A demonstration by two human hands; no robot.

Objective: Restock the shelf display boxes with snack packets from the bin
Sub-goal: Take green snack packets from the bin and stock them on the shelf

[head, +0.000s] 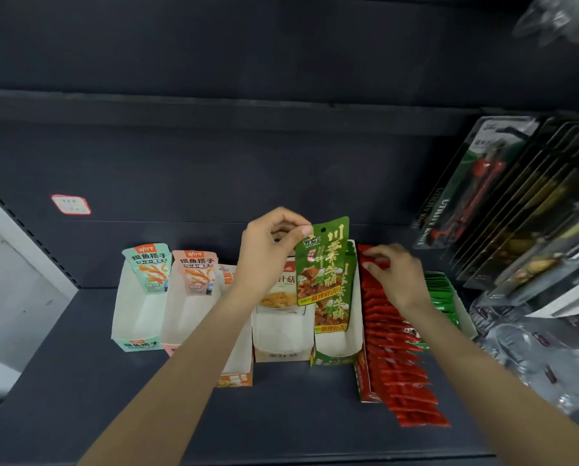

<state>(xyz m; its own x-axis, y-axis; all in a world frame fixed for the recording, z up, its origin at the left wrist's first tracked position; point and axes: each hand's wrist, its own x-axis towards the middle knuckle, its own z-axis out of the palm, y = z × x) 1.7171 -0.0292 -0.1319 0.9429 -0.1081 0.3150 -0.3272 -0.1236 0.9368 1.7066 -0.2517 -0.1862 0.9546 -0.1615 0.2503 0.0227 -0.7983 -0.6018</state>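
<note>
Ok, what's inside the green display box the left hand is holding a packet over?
Inside the green display box stands one green packet near the back; its front floor is bare. The held green packet, pinched by the left hand, covers the back.
</note>
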